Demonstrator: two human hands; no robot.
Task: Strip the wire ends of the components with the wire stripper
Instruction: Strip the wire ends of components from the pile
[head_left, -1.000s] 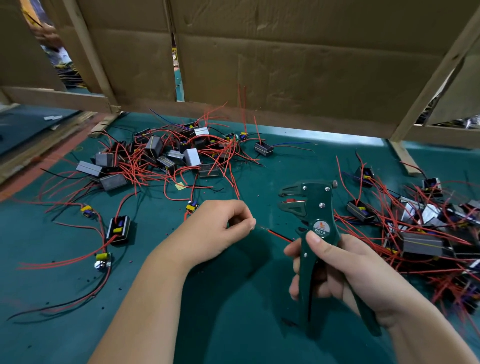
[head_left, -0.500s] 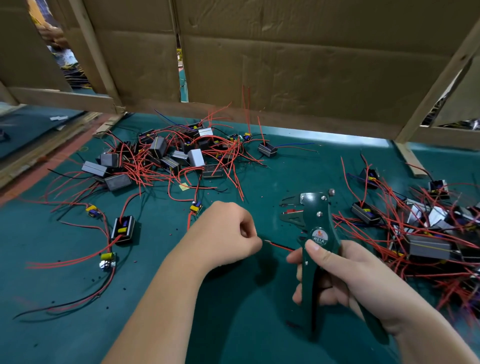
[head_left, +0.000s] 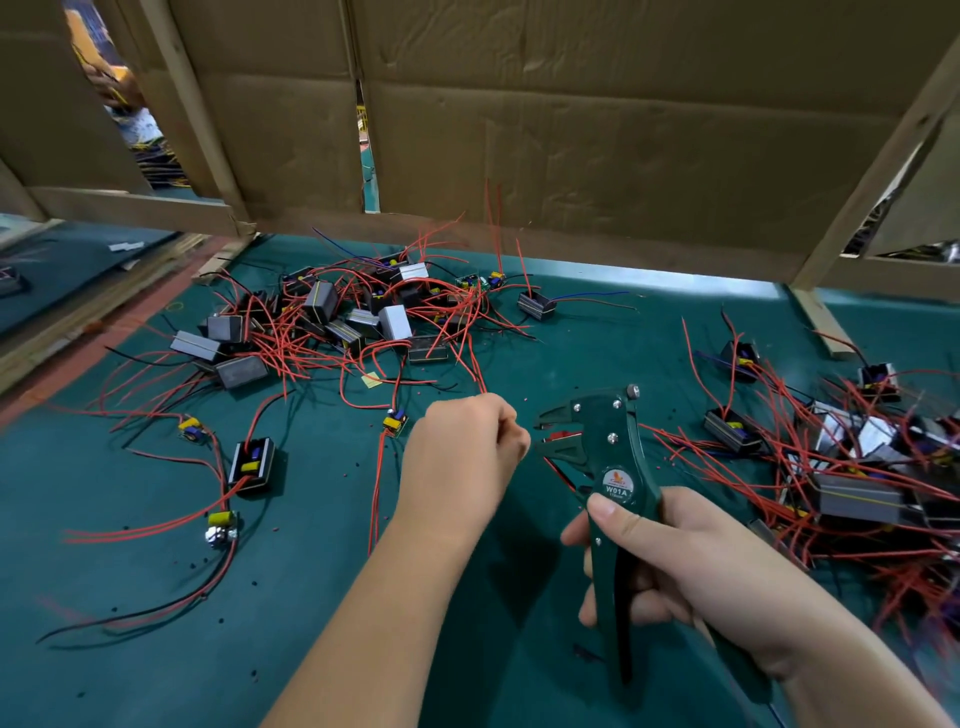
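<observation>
Left hand (head_left: 462, 447) is fisted round a red wire (head_left: 563, 475), its end right at the stripper (head_left: 608, 447) mouth. Right hand (head_left: 675, 561) wraps the handles, jaws look open. Bits (head_left: 524, 400) on the mat (head_left: 156, 597) suggest some are stripped. No idea whether the left pile (head_left: 337, 322) or the right pile (head_left: 857, 467) is the done one.

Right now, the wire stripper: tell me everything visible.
The wire stripper is dark green, metal-looking, with silver screws, a round W01A label and a red part between its parted jaws. It is held nearly upright, jaws pointing at the left hand holding a red wire. The right hand grips both handles, thumb under the label.
</observation>
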